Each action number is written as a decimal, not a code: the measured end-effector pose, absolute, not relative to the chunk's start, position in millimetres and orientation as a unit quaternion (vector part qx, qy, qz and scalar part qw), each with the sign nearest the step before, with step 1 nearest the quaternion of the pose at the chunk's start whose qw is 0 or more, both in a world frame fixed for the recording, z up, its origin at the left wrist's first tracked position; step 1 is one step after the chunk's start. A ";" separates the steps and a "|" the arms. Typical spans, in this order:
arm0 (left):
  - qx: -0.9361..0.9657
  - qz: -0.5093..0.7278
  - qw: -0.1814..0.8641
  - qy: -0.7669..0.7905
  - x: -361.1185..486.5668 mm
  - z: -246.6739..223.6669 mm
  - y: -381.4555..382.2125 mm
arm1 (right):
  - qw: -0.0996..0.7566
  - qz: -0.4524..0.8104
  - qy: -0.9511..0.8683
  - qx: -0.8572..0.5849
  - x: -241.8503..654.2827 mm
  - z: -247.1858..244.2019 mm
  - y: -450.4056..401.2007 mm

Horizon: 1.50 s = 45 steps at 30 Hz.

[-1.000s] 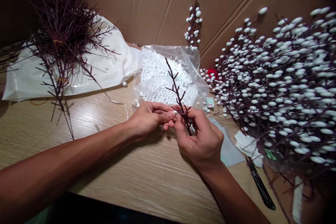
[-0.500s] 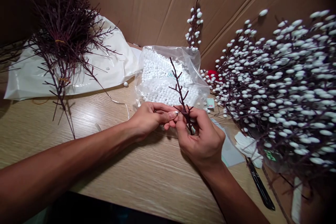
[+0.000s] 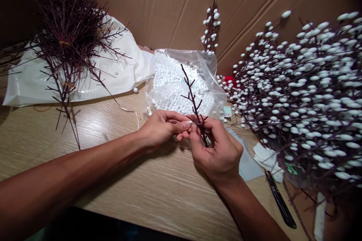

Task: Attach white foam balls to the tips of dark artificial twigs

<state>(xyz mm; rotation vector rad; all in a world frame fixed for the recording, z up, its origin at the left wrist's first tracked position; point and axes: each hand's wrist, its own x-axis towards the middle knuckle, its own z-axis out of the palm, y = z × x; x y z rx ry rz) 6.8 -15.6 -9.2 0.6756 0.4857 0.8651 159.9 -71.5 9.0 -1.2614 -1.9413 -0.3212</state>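
Head view: a bare twig (image 3: 192, 99) is gripped upright in the right hand (image 3: 219, 150), rising before the bead bag (image 3: 175, 83); a white bead (image 3: 190, 122) is pinched at its base by the left hand (image 3: 161, 128).

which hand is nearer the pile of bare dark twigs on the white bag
Left. The left hand sits closer to the bare twig pile at far left; the right hand is farther right, gripping the single twig.

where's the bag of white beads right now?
Head view, centre: the bag of white beads lies on the wooden table against the cardboard wall, just behind both hands, between the white plastic sheet and the beaded branches.
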 end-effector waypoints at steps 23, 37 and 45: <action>0.316 0.401 0.822 0.250 6.6 -6.8 -16.1 | 0.383 -0.120 -0.775 -0.488 158.3 12.7 -71.6; 0.321 0.401 0.825 0.234 7.2 -8.4 -15.9 | 0.392 -0.098 -0.755 -0.516 160.7 12.8 -71.7; 0.308 0.388 0.847 0.193 6.6 -9.4 -12.5 | 0.411 -0.040 -0.718 -0.561 163.1 13.3 -73.0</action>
